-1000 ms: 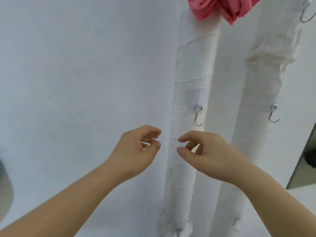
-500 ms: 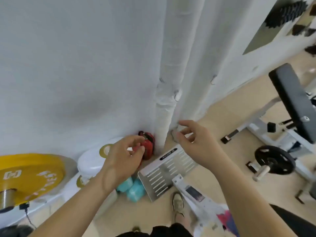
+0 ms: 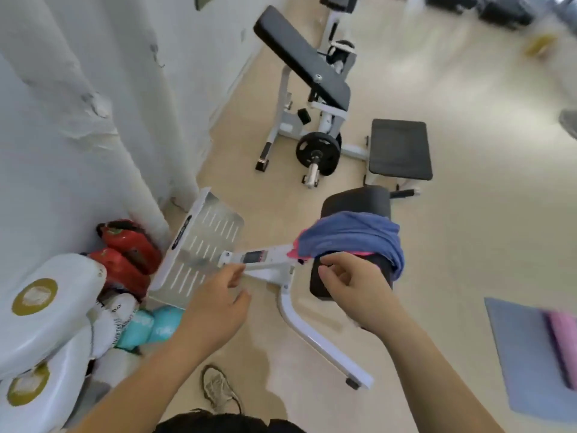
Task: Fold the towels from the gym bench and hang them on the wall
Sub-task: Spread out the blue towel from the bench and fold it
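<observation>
Now, left hand [image 3: 215, 307]: loosely curled, empty
Right hand [image 3: 356, 289]: loosely curled, empty — near blue towel [image 3: 352, 235]
Blue towel: draped over pink towel [image 3: 293, 253] on black table [image 3: 356, 198]

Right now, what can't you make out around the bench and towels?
- Pink towel: head view, only a sliver shows under the blue towel.
- Bench pad: largely covered by towels and the right hand.
- Far-floor clutter, top right: motion-blurred.
- Pink item on the mat: cut by right edge.
</observation>
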A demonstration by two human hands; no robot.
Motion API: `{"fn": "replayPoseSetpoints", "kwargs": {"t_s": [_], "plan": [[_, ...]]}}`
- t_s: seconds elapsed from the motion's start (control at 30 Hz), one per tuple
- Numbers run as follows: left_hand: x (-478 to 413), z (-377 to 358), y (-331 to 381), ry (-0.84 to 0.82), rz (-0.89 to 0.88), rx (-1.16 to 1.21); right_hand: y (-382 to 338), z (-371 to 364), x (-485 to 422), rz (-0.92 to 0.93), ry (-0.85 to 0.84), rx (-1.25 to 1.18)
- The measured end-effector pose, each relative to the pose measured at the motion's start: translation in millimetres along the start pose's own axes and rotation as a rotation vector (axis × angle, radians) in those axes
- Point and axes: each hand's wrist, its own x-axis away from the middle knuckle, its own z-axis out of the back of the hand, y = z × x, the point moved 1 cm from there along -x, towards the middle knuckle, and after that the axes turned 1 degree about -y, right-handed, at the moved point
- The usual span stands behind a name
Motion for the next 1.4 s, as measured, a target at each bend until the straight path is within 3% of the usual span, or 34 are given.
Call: {"fn": "replayPoseSetpoints", "kwargs": {"t_s": [0.23,0.43,0.53,0.77,1.1,1.23,1.4], "plan": [[83,-174,64,-0.297,-0.193,-0.086,178,64,180,-0.328,0.277,-0.286],[198,-315,112,-0.476,-0.273,-0.042,304,88,327,-0.448,0.368,-0.441],[223,-354,131,-0.461,-0.294,-0.073,335,110,350,-0.447,0.362,-0.493],[186,-429,177,-0.396,-0.187,-0.101,388,176,300,-0.349,0.317,-0.520],[67,-515,233,-0.317,0.088,-0.051,453,300,162,-0.325,0.155,-0.404],[25,-540,257,-0.201,0.242,0.033,482,350,90,-0.327,0.021,-0.398],[-33,-575,278,0.044,0.380,0.096,510,407,-27,-0.181,-0.180,-0.306]]}}
